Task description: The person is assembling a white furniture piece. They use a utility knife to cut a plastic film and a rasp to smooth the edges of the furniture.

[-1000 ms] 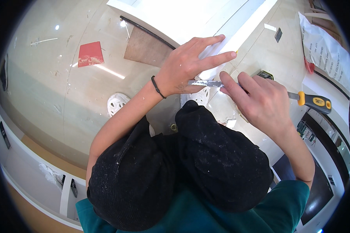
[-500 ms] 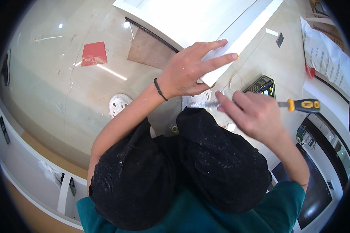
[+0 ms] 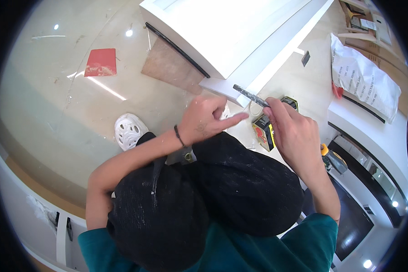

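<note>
My right hand (image 3: 297, 131) grips a file (image 3: 251, 95) by its dark, dust-whitened blade. The blade's tip points up and left over the corner of a white panel structure (image 3: 222, 68), and I cannot tell whether it touches. Past my right wrist shows the file's black-and-yellow handle (image 3: 333, 159). My left hand (image 3: 206, 119) hovers above my knees, just below that corner, with one digit stretched to the right and the others partly curled. It appears to hold nothing. A black and yellow box (image 3: 264, 131) sits on the floor beside my right hand.
A red sheet (image 3: 100, 62) and a brown board (image 3: 167, 68) lie on the shiny floor to the left. At the right is a white sack (image 3: 365, 77) on cartons. A small dark block (image 3: 306, 59) lies nearer. A white cabinet frame (image 3: 61, 238) stands at lower left.
My left hand has come off the white panel and moved down toward my knees. My right hand has turned the file, so its blade now points up-left and its handle back past my wrist.
</note>
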Motion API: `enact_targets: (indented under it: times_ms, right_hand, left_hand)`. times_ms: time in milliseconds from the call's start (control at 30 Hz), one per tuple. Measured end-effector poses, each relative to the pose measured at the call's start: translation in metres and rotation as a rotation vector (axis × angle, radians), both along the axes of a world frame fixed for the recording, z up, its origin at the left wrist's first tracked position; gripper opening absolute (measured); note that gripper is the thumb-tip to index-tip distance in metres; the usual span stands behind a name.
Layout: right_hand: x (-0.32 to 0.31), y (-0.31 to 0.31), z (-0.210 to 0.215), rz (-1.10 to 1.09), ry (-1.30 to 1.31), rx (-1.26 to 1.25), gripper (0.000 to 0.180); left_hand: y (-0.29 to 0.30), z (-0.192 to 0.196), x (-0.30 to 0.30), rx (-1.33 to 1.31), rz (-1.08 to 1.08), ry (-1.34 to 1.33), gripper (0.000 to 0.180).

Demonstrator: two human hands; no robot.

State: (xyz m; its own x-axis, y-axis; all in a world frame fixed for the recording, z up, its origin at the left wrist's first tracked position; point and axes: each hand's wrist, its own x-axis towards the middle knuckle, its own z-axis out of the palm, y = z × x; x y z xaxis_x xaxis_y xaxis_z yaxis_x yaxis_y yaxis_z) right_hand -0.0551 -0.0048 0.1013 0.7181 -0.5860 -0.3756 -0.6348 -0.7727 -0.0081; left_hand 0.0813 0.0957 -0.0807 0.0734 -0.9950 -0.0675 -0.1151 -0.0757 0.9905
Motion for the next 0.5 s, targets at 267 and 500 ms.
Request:
enact_targets:
  times_ms: [267, 500]
  right_hand:
    - [0.021, 0.010, 0.014, -0.005, 0.246, -0.049, 0.017]
    - [0.025, 0.025, 0.012, 0.076, 0.288, -0.157, 0.017]
  left_hand:
    - [0.001, 0.022, -0.013, 0.432, -0.197, 1.614, 0.047]
    - [0.001, 0.012, -0.018, 0.504, -0.171, 1.700, 0.041]
